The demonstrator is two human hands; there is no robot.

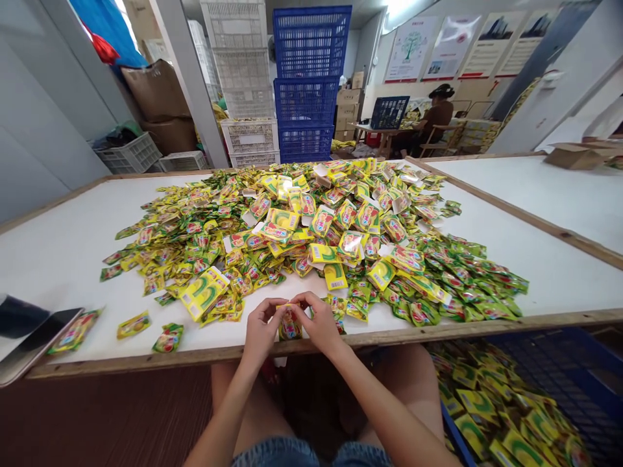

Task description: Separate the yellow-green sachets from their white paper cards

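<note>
Both hands meet at a small printed box, yellow with red and pink print, at the table's front edge. My left hand is closed, its thumb and fingertips on the box's upper left. From the other side my right hand pinches the top right corner. The box's top edge is partly hidden by the fingers. Right beside my right hand lie several small foil packets. Beyond the hands spreads a big heap of green and yellow packets, with yellow boxes on top, some with white flaps open.
A dark cup and a phone-like flat device are at the left edge. A blue crate of yellow boxes stands below the table at right. Behind are stacked blue crates, white crates and a seated person.
</note>
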